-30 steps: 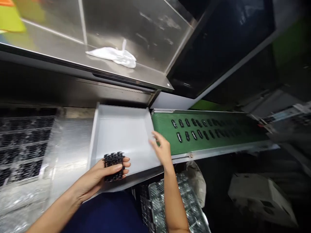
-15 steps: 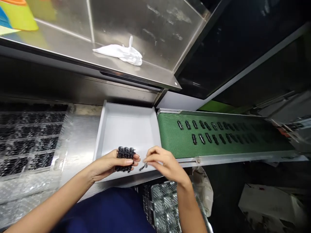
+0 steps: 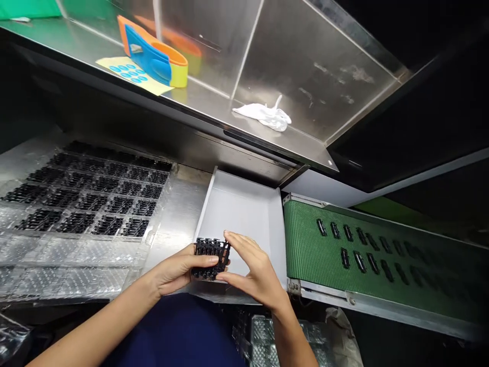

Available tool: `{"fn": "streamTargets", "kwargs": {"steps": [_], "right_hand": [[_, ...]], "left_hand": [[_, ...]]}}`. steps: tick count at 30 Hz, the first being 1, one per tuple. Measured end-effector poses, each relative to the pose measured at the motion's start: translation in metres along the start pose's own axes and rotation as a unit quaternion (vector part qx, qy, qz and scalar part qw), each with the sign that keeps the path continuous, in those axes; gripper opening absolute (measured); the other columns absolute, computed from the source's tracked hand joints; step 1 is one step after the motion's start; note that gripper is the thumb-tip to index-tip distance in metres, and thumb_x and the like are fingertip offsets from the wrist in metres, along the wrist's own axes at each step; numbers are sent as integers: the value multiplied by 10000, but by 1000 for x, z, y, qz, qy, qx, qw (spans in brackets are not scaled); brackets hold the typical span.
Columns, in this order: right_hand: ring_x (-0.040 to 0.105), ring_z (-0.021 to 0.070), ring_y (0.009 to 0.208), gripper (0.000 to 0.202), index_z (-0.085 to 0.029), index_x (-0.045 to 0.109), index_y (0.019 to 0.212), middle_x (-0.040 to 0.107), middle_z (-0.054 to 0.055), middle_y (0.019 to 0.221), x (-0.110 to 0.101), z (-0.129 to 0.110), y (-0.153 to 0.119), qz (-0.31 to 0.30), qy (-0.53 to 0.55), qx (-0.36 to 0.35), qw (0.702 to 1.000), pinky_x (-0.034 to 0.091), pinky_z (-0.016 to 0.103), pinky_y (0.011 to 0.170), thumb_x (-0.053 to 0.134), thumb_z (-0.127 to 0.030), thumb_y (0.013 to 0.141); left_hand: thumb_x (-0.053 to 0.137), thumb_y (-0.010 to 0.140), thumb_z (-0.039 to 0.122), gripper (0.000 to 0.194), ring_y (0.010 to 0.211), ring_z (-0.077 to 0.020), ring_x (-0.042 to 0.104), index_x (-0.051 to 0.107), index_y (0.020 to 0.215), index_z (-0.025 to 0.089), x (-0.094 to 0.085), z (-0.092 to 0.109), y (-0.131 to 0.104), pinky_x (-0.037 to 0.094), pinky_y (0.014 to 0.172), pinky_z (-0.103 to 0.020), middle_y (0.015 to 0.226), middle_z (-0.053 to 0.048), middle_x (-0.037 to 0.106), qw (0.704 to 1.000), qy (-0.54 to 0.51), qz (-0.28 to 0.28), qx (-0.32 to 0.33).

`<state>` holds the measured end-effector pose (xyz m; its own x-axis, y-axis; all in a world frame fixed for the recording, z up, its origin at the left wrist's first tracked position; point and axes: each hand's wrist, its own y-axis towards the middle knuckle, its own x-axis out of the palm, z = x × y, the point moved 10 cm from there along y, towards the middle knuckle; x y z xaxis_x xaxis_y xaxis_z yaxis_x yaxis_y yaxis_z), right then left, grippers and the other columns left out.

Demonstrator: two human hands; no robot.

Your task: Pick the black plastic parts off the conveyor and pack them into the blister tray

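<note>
My left hand (image 3: 178, 270) is closed around a row of small black plastic parts (image 3: 208, 248), its thumb lying across them above the near side of the white tray. My right hand (image 3: 254, 265) grips one black plastic part (image 3: 225, 254) at the right end of that row, with its fingertips at the upper end and its thumb at the lower end. This part touches or nearly touches the others; the exact contact is hidden. Below both hands is the white tray (image 3: 244, 204), with its bare floor showing behind them.
A green conveyor belt (image 3: 305, 255) on the right carries two rows of black parts. Clear blister trays (image 3: 76, 250) filled with similar parts lie left. On the steel shelf are a white glove-like item (image 3: 263, 114), a coloured tape dispenser-like object (image 3: 153, 58) and a sticker sheet (image 3: 118, 69).
My right hand has brought its small black part leftward to the end of the row in my left hand. The view has turned left, showing more of the shelf and blister trays.
</note>
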<state>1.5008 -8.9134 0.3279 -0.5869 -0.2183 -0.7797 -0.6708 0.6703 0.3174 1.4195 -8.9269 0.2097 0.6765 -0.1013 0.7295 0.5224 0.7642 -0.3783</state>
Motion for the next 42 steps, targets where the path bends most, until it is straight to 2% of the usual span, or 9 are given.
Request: {"fn": "streamTargets", "kwargs": {"steps": [3,7,12,19,24,29,32,38,42], "right_hand": [[622,232,1154,627,-321,430,1440,643,52,1278,3,-5,12,17,37,3,999,505,400,1011,681,-308,865],[555,295,1247,908,-304,334,1498,567,83,1380,27,-17,24,-48,49,-30,997,458,452,1069,784,-473,728],[623,247,1148,673,-337,450,1427,647,57,1274,38,-17,34,-25,86,-10,996,514,419,1002,730,-390,817],[495,322,1308,1115,-273,253,1530,513,128,1430,78,-32,48,-98,43,-19,994,437,470,1087,801,-578,609],[513,299,1298,957,-306,273,1521,513,95,1437,99,-36,58,-121,62,8,991,450,450,1082,711,-592,720],[351,298,1416,906,-259,113,1556,332,123,1552,126,-49,62,-147,66,1,987,349,502,1148,471,-682,839],[284,259,1451,707,-251,107,1557,274,100,1579,141,-53,65,-151,64,8,986,290,498,1182,329,-572,968],[316,253,1438,642,-255,143,1554,325,95,1558,164,-66,73,-154,57,30,986,326,502,1168,393,-459,998],[248,284,1462,636,-248,126,1557,208,106,1597,177,-81,77,-149,30,27,988,319,532,1158,388,-425,1005]], "left_hand": [[853,657,258,294,828,-216,698,777,932,184,-9,1,-12,559,746,-282,917,-78,770,1000,-29,-4,-6],[881,620,280,306,834,-220,701,778,884,165,-20,8,-22,555,751,-272,887,-92,767,999,-47,9,10],[929,527,291,445,791,-214,703,766,916,149,-35,15,-34,557,715,-274,871,-100,774,996,-77,34,13],[851,664,283,385,942,-250,683,746,1016,167,-64,33,-51,517,842,-312,956,-93,762,990,-32,91,100],[822,698,325,301,923,-245,664,748,935,155,-83,52,-66,503,827,-310,896,-67,756,976,54,125,171],[827,693,314,351,1005,-267,657,746,1003,170,-100,61,-84,492,905,-338,962,-71,764,967,7,163,198],[832,686,328,383,1051,-282,648,745,1024,168,-113,64,-94,481,938,-343,973,-79,767,959,-4,191,212],[840,670,362,385,1021,-283,657,732,983,164,-146,67,-111,492,917,-346,994,-78,760,942,21,244,228],[818,696,366,295,945,-261,659,702,902,189,-164,80,-128,501,865,-325,912,-38,741,919,84,279,267]]}}
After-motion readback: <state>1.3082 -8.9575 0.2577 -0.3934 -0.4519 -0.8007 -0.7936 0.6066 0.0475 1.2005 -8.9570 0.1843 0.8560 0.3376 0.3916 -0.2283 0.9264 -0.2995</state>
